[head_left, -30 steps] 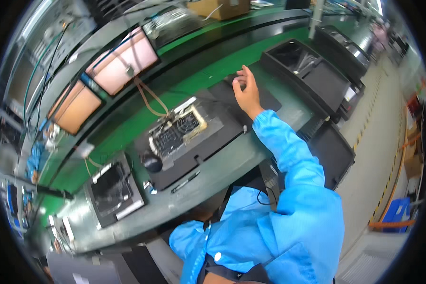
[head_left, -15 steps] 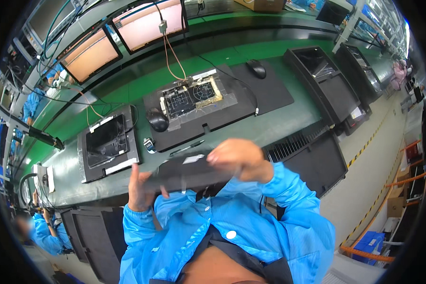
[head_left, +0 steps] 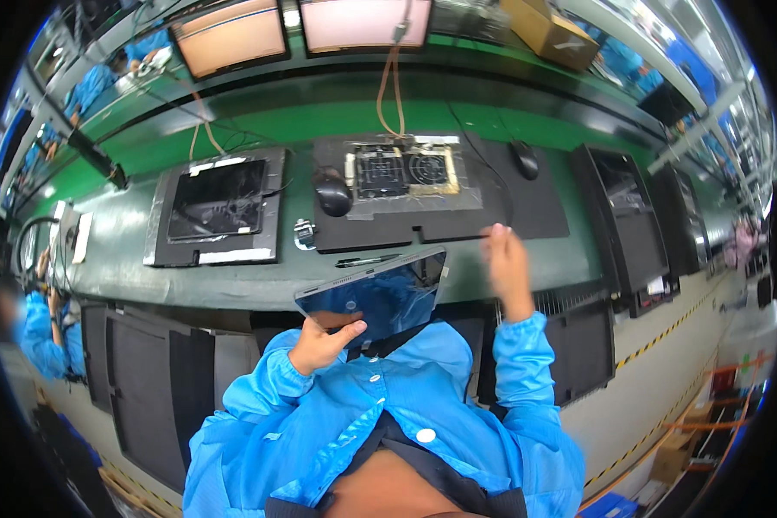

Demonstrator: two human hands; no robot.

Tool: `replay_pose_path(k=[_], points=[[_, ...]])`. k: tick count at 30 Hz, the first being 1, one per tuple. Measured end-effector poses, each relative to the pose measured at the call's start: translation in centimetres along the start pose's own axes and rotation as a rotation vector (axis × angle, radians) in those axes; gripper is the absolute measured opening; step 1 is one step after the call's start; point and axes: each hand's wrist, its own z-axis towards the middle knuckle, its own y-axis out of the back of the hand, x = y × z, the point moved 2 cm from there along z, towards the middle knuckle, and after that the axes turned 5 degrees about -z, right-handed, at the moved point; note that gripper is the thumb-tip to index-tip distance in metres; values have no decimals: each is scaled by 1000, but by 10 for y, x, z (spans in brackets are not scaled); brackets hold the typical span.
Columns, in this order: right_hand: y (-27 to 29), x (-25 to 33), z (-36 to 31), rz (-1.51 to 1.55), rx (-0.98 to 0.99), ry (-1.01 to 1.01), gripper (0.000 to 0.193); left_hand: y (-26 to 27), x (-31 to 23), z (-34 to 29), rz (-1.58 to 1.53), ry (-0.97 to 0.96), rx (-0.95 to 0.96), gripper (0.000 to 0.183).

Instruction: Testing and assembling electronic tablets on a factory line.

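Presently my head view shows a tablet (head_left: 387, 293) tilted before the blue jacket (head_left: 483, 445);
the left hand (head_left: 321, 347) grasps its lower-left edge, thumb on its face; the right hand (head_left: 507, 266) is raised apart, blurred, and I cannot tell whether its fingers hold anything.

Bright, whitish light is filling the scene, and the counter (head_left: 116, 268) is showing a pale sheen. The screens (head_left: 229, 36) are glowing above. The tablet (head_left: 388, 293) is mirroring blue on its glossy face. The right hand (head_left: 507, 263) is coming out blurred. Straight lines are bending toward the rim, where black is swallowing the corners.
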Motion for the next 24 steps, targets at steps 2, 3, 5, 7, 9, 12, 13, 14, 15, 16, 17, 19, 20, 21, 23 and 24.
replay_pose_path(k=[2, 3, 5, 7, 9, 12, 13, 14, 15, 16, 17, 19, 20, 21, 23, 24], points=[[17, -23, 22, -532, -263, -5, 50, 12, -4, -5, -14, 1, -48, 29], [20, -40, 33, -581, -220, -66, 54, 18, -8, -8, -27, 5, -58, 29], [16, -56, 44, -670, -148, -15, 57, 31, -6, -14, -34, 83, -40, 29], [19, -77, 56, -632, -104, 30, 57, 39, 3, -13, -23, 107, -15, 29], [22, -77, 57, -392, -38, -27, 53, 41, -3, -14, -51, 91, -55, 28], [33, -73, 57, -38, 42, -326, 38, 43, -3, -18, -44, 142, -41, 30], [35, -75, 61, 81, 102, -384, 30, 46, -3, -18, -2, 161, -15, 31], [38, -76, 65, 195, 156, -446, 26, 49, -2, -17, 34, 184, 18, 31], [43, -77, 68, 188, 148, -455, 26, 49, -1, -16, 28, 189, 29, 31], [46, -78, 70, 300, 227, -476, 26, 49, -1, -15, 42, 189, 29, 32], [47, -76, 71, 413, 308, -495, 28, 49, -1, -15, 56, 189, 26, 32], [49, -75, 64, 504, 340, -503, 27, 49, -5, -14, 67, 208, 57, 32], [48, -72, 59, 708, 395, -462, 25, 50, -5, -14, 74, 214, 72, 32], [43, -54, 51, 912, 455, -414, 23, 49, -6, -14, 82, 222, 79, 32], [30, -19, 25, 915, 450, -328, 12, 47, -8, -14, 86, 229, 97, 32], [16, 12, 7, 731, 411, -273, 13, 46, -8, -16, 92, 237, 106, 32]])
